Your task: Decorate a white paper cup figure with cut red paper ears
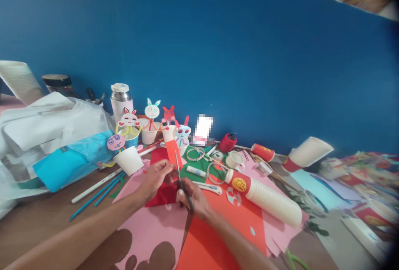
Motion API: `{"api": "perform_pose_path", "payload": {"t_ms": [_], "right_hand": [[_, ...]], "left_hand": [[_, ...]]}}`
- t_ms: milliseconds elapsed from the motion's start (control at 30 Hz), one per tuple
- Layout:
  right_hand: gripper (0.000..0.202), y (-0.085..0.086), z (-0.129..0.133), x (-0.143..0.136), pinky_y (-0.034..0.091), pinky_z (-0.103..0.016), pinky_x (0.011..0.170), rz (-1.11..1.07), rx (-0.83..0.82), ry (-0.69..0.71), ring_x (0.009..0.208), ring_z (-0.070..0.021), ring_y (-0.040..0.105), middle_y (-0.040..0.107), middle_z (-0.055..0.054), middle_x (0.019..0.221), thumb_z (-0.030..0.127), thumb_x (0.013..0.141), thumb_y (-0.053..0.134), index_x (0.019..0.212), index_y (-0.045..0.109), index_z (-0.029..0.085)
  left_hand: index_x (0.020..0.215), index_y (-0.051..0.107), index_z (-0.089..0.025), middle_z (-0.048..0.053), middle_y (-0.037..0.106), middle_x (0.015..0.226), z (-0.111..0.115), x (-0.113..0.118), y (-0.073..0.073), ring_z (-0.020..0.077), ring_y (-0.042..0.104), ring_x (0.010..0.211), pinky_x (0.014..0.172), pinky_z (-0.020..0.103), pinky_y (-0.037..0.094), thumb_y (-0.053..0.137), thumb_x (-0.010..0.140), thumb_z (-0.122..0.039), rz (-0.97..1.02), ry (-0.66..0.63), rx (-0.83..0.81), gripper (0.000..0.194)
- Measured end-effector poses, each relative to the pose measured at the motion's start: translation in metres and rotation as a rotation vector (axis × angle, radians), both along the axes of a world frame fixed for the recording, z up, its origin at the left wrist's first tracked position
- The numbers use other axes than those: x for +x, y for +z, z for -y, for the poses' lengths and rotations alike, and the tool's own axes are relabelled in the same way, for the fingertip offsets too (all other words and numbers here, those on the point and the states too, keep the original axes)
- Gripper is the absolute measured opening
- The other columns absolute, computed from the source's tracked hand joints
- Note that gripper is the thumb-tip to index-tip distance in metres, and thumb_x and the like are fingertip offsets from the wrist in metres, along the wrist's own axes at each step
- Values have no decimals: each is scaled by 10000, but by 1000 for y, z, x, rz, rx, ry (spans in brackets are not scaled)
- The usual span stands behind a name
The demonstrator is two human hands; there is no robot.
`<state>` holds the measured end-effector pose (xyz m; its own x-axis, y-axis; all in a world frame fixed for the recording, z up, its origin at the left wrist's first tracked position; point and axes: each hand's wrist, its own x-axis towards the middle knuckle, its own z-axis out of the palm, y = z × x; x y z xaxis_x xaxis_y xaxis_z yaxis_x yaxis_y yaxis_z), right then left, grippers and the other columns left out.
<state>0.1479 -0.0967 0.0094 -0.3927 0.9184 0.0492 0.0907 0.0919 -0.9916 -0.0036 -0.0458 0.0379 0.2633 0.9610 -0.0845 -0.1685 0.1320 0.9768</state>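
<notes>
Near the middle of the table, my left hand (159, 175) pinches the lower edge of a small orange-red paper piece (173, 153). My right hand (195, 198) is wrapped round the dark handles of a pair of scissors (178, 166), whose blades point away from me and lie along the paper's right part. Beneath the hands are dark red paper (157, 197), pink paper (149, 228) and a large orange-red sheet (218, 228). A white utility knife (209, 187) lies just beyond my right hand, with a glue stick (196, 172) near it.
Paper cups with animal faces (152, 112) stand behind the hands. A long cup stack (271, 199) lies at right, near a white mug (235, 160). Plastic bags and a blue roll (73, 158) lie left, beside a thermos (122, 104). A blue wall (199, 45) rises behind.
</notes>
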Motion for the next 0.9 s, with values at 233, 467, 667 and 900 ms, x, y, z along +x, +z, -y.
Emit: {"api": "perform_pose_path", "payload": {"t_ms": [233,467,667,900], "right_hand": [[398,3,1,2,402,-218,485,-33,-29,10,499,-90,467,498,29,634,553,800,458,987,475,202],[350,3,0,3,400,-225,488,-27,-34,3,506,-99,475,496,29,623,532,802,468,949,475,214],[344,3,0,3,395,-227,494,-36,-46,16,509,-101,469,481,32,620,529,802,468,933,462,212],[367,1,-1,5,397,-220,499,-4,-37,14,515,-93,459,468,33,640,531,794,478,975,469,212]], "left_hand": [[607,548,-182,-19,562,537,0,-1,3,103,497,454,474,215,372,561,717,-350,15,-21,-13,201],[601,542,-178,-20,556,532,-1,-2,4,106,504,460,479,219,383,553,727,-328,3,-34,2,196],[617,538,-172,-17,561,532,-3,-3,4,108,517,466,478,219,387,545,737,-331,-8,-45,13,200],[662,542,-158,-12,589,572,-4,-4,0,107,530,480,482,223,404,522,752,-341,-15,-70,31,206]]}}
